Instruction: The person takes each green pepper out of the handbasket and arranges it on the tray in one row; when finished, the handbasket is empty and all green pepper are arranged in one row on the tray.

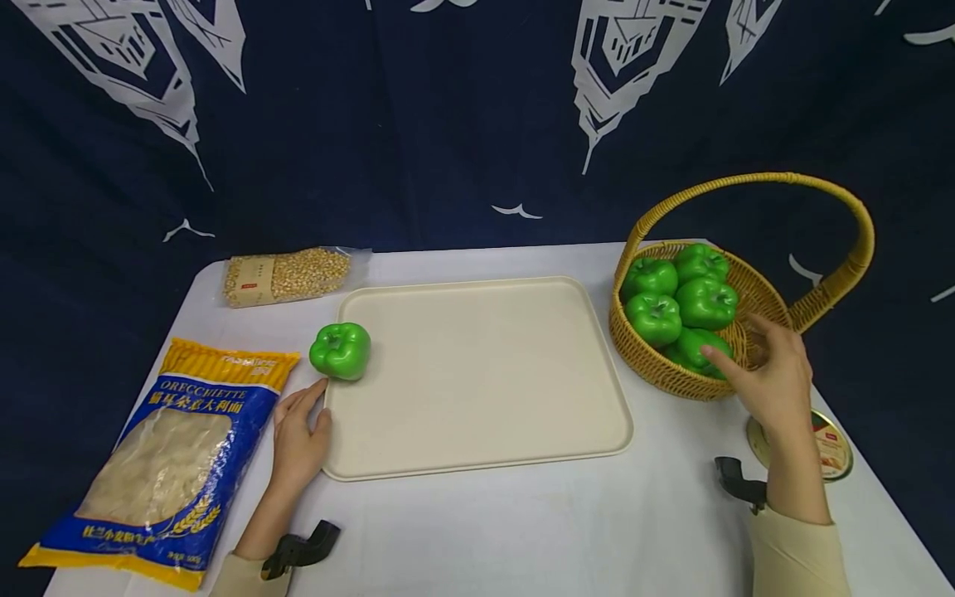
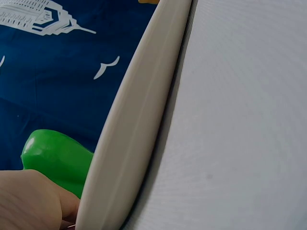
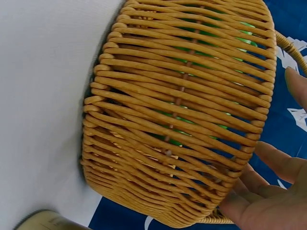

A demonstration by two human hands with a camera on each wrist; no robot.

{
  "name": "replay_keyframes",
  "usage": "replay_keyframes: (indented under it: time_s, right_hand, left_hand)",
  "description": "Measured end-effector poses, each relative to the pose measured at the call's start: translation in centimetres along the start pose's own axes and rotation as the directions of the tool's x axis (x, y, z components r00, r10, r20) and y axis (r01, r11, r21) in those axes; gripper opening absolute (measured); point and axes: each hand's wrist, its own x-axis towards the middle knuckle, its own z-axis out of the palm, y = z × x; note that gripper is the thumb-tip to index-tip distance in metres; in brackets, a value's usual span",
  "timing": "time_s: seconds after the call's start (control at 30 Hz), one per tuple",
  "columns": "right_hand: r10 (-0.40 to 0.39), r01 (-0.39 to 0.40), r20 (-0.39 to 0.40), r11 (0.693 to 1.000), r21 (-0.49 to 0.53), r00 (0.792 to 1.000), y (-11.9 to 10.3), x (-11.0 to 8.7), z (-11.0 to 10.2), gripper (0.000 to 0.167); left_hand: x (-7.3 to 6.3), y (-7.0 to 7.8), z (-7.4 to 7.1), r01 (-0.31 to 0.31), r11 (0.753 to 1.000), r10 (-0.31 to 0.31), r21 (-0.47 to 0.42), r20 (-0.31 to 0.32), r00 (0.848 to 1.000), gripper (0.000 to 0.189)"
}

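Note:
At the tray's left edge my left hand (image 1: 300, 439) lies with its fingertips just below a green bell pepper (image 1: 340, 351). That pepper sits over the left rim of the beige tray (image 1: 477, 381). In the left wrist view, part of the left hand (image 2: 33, 201) shows beside the tray's side wall (image 2: 139, 115). My right hand (image 1: 776, 373) reaches over the near right rim of a wicker basket (image 1: 664, 377), thumb and fingers spread apart. Inside the basket are several green bell peppers (image 1: 707, 303), the nearest close to the thumb. In the right wrist view, the basket weave partly hides the fingers.
A blue and yellow pasta bag (image 1: 160, 464) lies left of the left hand. Behind it is a clear bag of yellow kernels (image 1: 291, 276). A round tin (image 1: 831, 448) stands partly under the right forearm. The basket's tall handle (image 1: 753, 179) arches above the peppers.

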Motion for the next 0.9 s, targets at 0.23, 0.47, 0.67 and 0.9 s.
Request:
replay_keyframes:
  time_s: [0.23,0.47,0.67,0.9]
  right_hand:
    - [-0.029,0.029,0.03,1.0,0.002,0.999,0.4,-0.1,0.2,0.075]
    - [-0.008,0.008,0.097,1.0,-0.004,0.995,0.5,-0.1,0.8,0.082]
    - [0.04,-0.029,0.176,0.998,-0.064,0.984,0.3,0.1,1.3,0.091]
    - [0.086,-0.055,0.234,0.989,-0.136,0.968,-0.1,0.2,1.6,0.095]
  left_hand:
    - [0.0,0.0,0.0,0.004,1.0,-0.004,0.007,0.005,1.0,0.045]
    - [0.0,-0.2,0.1,0.001,1.0,-0.001,0.004,0.001,1.0,0.045]
    - [-0.1,0.0,0.1,0.003,1.0,-0.003,0.002,0.003,1.0,0.045]
    - [0.0,0.1,0.0,0.005,1.0,-0.005,0.006,0.004,1.0,0.045]
